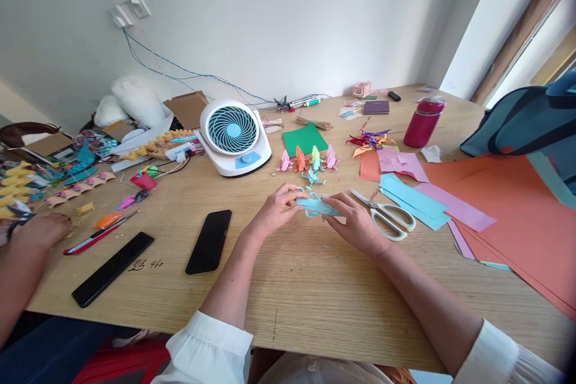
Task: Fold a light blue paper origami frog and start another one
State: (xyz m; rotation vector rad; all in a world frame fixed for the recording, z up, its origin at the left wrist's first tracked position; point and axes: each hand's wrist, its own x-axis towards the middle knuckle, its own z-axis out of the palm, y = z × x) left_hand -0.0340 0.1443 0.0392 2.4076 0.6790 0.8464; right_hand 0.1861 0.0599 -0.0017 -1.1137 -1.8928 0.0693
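Note:
A light blue strip of paper (318, 207) with thin curling cut pieces around it is held between my two hands, just above the table. My left hand (279, 211) pinches its left end between thumb and fingers. At the right end, my right hand (353, 222) closes on it in the same way. A small light blue folded-paper figure (312, 177) lies just beyond my fingers. Behind it stand several folded-paper figures in pink, orange (300, 159) and pale green (315, 158). White-handled scissors (390, 219) lie open beside my right hand.
A white fan (234, 135) stands back left, a black phone (209, 242) nearer. On the right lie light blue paper strips (416, 199), orange sheets (508, 192) and a red bottle (423, 123). Another person's hand (42, 231) rests at the far left.

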